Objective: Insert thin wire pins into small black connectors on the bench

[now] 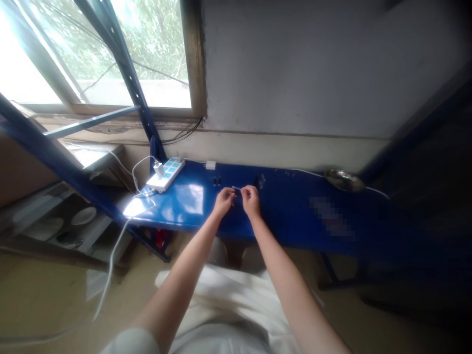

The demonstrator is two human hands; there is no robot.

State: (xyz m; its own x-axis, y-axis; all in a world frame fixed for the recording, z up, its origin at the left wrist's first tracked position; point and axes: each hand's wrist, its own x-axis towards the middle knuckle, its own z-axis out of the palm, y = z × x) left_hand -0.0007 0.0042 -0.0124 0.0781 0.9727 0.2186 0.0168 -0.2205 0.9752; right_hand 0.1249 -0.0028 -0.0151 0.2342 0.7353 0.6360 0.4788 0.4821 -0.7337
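- L hand (223, 200) & R hand (251, 200): both nearly closed, thumb + fingertips pinched on one small slim piece (237, 189), an end each; too small to ID.
- Piece is held btwn the hands, above the blue worktop (280, 211), approx. centred on the body; prob. for a good view & steady control from both sides.
- Fingertip grip, not full fist: prob. b/c the piece is tiny & a palm would hide it.
- Two small dark parts (217, 181) side by side just past L hand; clear bits (262, 181) just past R hand. Prob. grouped so each kind's within easy reach.
- White pwr strip (165, 175) at worktop's L end, plug (159, 169) in it; white adapter (210, 165) by back edge. Prob. parked there to leave elbow room.
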